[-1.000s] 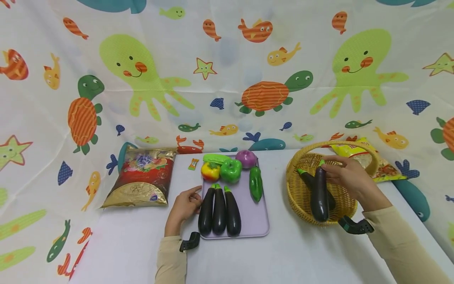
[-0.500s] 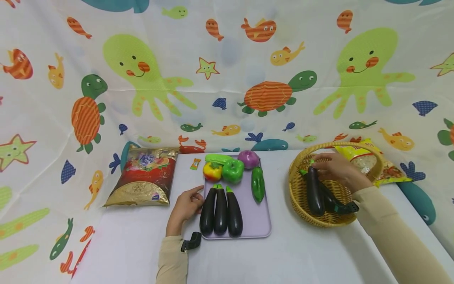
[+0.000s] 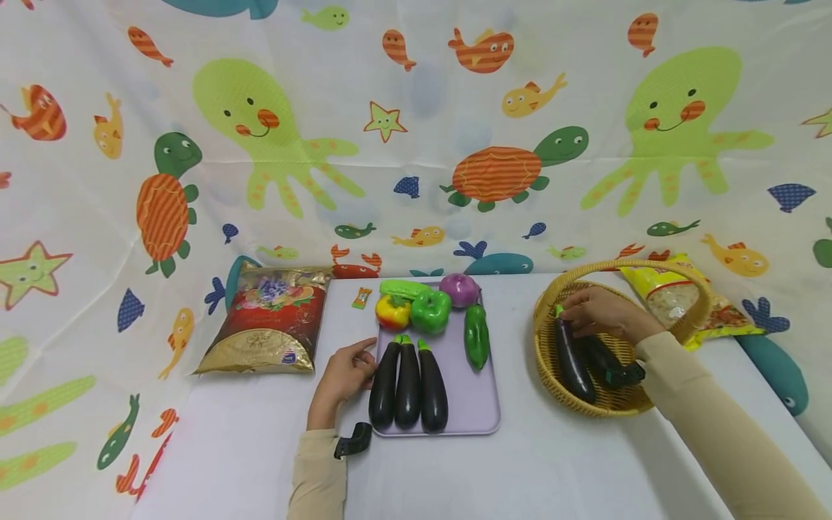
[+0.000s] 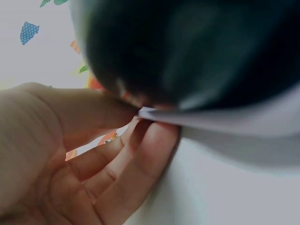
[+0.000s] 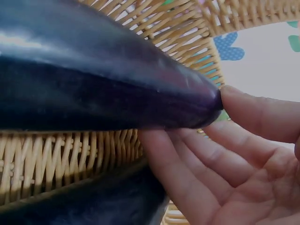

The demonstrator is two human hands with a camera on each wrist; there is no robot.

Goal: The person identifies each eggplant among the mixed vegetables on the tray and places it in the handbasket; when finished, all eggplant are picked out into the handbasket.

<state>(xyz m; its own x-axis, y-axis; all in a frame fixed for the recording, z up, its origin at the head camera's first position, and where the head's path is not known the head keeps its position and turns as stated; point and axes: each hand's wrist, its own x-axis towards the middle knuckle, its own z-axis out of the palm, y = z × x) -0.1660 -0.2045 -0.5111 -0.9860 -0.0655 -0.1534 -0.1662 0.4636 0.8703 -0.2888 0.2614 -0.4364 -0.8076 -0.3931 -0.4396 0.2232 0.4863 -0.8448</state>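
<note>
My right hand pinches an eggplant by its stem end, inside the wicker basket. In the right wrist view this eggplant slants past the thumb and fingertips. A second eggplant lies in the basket, partly covered by my right hand and wrist camera. At the left, my left hand pinches the rim of the lilac tray; the left wrist view shows the thin tray edge between thumb and fingers. Three eggplants lie side by side on the tray's left part.
Also on the tray are a purple onion, a green bell pepper, a red-yellow pepper, a cucumber-like vegetable and a long green pepper. A red-gold bag, small candy and yellow packet lie around.
The right hand has moved left and lowered its eggplant deeper into the basket, tilting it. The left hand still holds the tray rim. The view has shifted slightly.
</note>
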